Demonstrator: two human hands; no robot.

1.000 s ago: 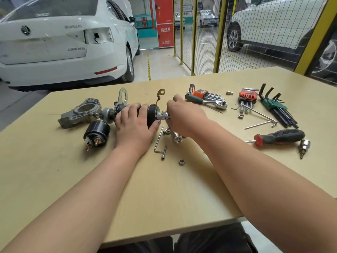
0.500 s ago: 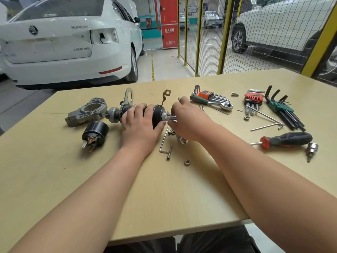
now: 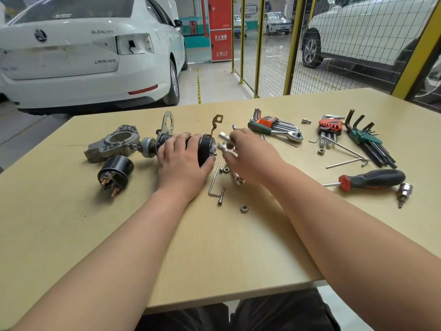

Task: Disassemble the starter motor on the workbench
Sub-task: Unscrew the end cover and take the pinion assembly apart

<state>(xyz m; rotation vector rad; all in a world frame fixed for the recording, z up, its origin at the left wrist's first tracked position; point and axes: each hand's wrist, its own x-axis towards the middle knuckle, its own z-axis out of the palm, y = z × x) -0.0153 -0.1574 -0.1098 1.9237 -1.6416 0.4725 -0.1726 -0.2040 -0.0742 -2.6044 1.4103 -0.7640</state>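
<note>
The black starter motor body lies on its side on the workbench, its shaft pointing left toward the grey aluminium nose housing. My left hand is clamped over the top of the motor. Just right of the motor's end cap, my right hand grips a small silver wrench, held slightly off the cap. A copper terminal strap sticks up behind the motor. The detached black solenoid rests at the front left.
An L-shaped hex key, a socket and a loose nut lie in front of the motor. To the right are a ratchet with hex key set, a green hex key set and a red-black screwdriver.
My right hand has drawn back from the motor's end cap and lifted the silver wrench clear of it. My left hand stays on the motor.
</note>
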